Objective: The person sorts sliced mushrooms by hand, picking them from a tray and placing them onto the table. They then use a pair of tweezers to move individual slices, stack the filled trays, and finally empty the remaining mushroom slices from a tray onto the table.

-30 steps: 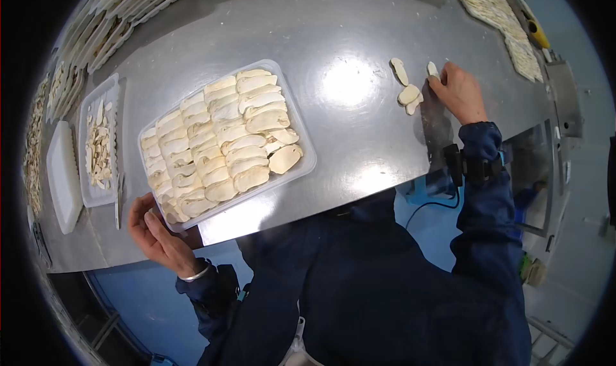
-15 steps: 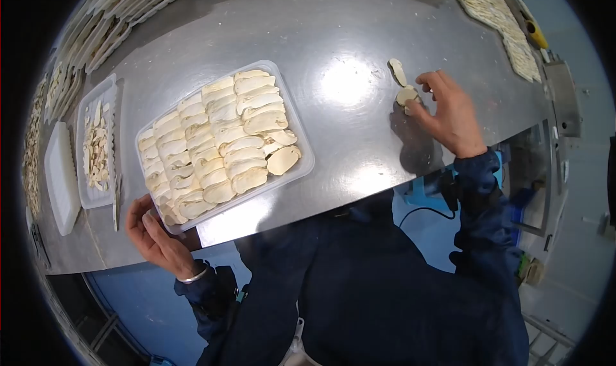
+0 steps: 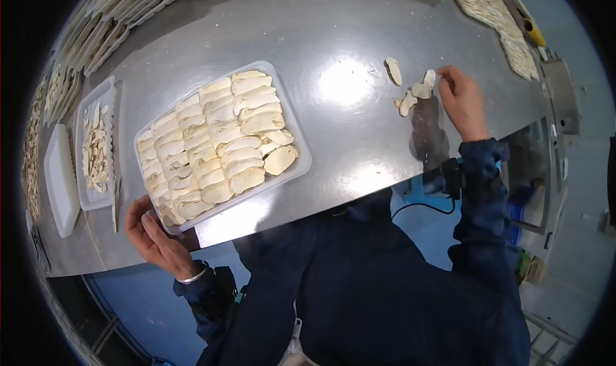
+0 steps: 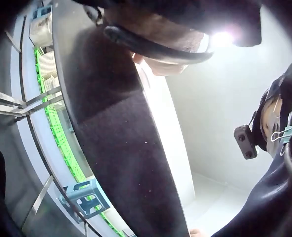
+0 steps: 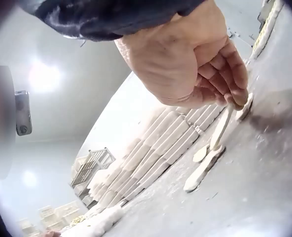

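My left hand (image 3: 160, 237) rests by the near left corner of a clear plastic tray (image 3: 305, 151), its fingers loosely bent beside the rim. Overlapping rows of pale mushroom slices fill most of that tray. On the right, my right hand (image 3: 463, 106) has curled fingers and pinches the end of a mushroom slice (image 5: 222, 129), tilted up from the steel table. A small group of loose slices (image 3: 407, 103) lies beside it, and another slice (image 3: 393, 72) sits farther back. In the left wrist view my left fingers are mostly hidden behind the wrist gear.
A tray of small mushroom pieces (image 3: 96, 151) stands at the left, with an upturned white tray (image 3: 61, 180) and a knife (image 3: 116, 202) nearby. Stacked trays (image 3: 128, 19) line the back left. More filled trays (image 3: 500, 26) lie at the back right. The table's front edge (image 3: 308, 215) faces the body.
My right hand came down over the round slice with spread fingers, then drew back to the right and curled. The loose slices shifted apart. My left hand and the tray stayed put.
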`<state>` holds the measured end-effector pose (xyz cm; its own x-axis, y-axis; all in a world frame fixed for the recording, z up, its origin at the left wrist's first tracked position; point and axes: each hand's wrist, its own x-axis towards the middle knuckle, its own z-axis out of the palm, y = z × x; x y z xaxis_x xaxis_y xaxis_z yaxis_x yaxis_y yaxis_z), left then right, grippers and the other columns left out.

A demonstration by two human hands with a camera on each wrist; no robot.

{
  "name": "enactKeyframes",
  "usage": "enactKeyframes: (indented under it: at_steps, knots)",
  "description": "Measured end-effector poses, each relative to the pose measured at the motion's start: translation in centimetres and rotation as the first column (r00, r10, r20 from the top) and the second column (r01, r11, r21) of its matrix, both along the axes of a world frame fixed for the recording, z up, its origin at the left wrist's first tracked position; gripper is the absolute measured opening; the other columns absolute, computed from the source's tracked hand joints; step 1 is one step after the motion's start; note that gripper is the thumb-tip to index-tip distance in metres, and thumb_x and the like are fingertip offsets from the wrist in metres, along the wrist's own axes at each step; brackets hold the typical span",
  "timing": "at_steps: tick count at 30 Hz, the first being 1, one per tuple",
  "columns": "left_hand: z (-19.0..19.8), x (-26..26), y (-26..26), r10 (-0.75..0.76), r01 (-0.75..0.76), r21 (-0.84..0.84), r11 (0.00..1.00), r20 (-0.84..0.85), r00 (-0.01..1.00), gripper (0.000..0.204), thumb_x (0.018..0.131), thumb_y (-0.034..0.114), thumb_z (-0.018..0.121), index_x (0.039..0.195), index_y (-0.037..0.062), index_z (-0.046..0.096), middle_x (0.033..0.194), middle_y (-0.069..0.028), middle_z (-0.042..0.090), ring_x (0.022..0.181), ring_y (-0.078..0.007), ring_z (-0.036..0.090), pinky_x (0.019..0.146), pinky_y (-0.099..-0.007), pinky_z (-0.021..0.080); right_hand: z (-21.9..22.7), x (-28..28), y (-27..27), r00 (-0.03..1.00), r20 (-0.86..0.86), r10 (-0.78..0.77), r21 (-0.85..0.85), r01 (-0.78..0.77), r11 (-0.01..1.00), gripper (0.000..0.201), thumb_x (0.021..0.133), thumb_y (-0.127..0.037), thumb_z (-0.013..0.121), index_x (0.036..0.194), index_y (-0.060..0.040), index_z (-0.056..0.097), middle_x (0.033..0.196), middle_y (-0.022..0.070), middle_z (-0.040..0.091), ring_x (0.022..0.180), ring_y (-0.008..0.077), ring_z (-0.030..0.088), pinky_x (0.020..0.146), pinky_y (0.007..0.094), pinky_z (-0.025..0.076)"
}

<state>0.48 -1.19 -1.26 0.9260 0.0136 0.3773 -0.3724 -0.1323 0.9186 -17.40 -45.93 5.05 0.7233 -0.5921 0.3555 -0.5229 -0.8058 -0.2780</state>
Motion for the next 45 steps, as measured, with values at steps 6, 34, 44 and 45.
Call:
enactKeyframes:
  at_steps: [6, 34, 44, 45]
  knots:
    - [0.0, 0.1, 0.0, 0.005, -0.005, 0.029, 1.000, 0.002, 1.000, 0.030, 0.098, 0.015, 0.040, 0.120, -0.0052, 0.043, 0.113, -0.0162, 0.054, 0.101, -0.0193, 0.053, 0.089, -0.0322, 0.044, 1.1, -0.1, 4.5, 0.975, -0.008, 0.222, 0.108, -0.220, 0.970, 0.013, 0.080, -0.006, 0.055, 0.091, -0.0038, 0.061, 0.083, 0.0145, 0.060, 0.074, 0.0352, 0.059, 0.066, 0.0419, 0.046]
    - [0.0, 0.0, 0.0, -0.002, 0.002, -0.016, 1.000, -0.014, 1.000, 0.030, 0.098, 0.015, 0.040, 0.121, -0.0046, 0.043, 0.113, -0.0169, 0.054, 0.100, -0.0190, 0.054, 0.087, -0.0311, 0.045, -0.4, 0.4, 6.7, 0.969, -0.014, 0.246, 0.213, -0.238, 0.948, 0.013, 0.078, -0.007, 0.058, 0.089, -0.0007, 0.061, 0.079, 0.0155, 0.057, 0.075, 0.0347, 0.058, 0.068, 0.0408, 0.047]
    - [0.3, -0.1, -0.1, -0.004, 0.004, 0.000, 1.000, -0.005, 1.000, 0.030, 0.098, 0.015, 0.040, 0.121, -0.0044, 0.042, 0.113, -0.0166, 0.054, 0.097, -0.0177, 0.055, 0.085, -0.0296, 0.045, -0.8, 1.1, 7.8, 0.957, -0.041, 0.288, 0.142, -0.280, 0.950, 0.018, 0.076, -0.007, 0.060, 0.092, 0.0002, 0.056, 0.087, 0.0138, 0.053, 0.082, 0.0318, 0.055, 0.071, 0.0386, 0.045]
    - [0.3, -0.1, -0.1, -0.007, 0.007, -0.010, 1.000, 0.000, 1.000, 0.030, 0.098, 0.015, 0.040, 0.121, -0.0043, 0.043, 0.112, -0.0166, 0.055, 0.097, -0.0176, 0.055, 0.085, -0.0295, 0.045, -1.1, 1.3, 7.8, 0.960, -0.047, 0.276, 0.144, -0.267, 0.953, 0.017, 0.076, -0.008, 0.060, 0.091, 0.0002, 0.056, 0.086, 0.0137, 0.052, 0.082, 0.0317, 0.055, 0.071, 0.0387, 0.045]
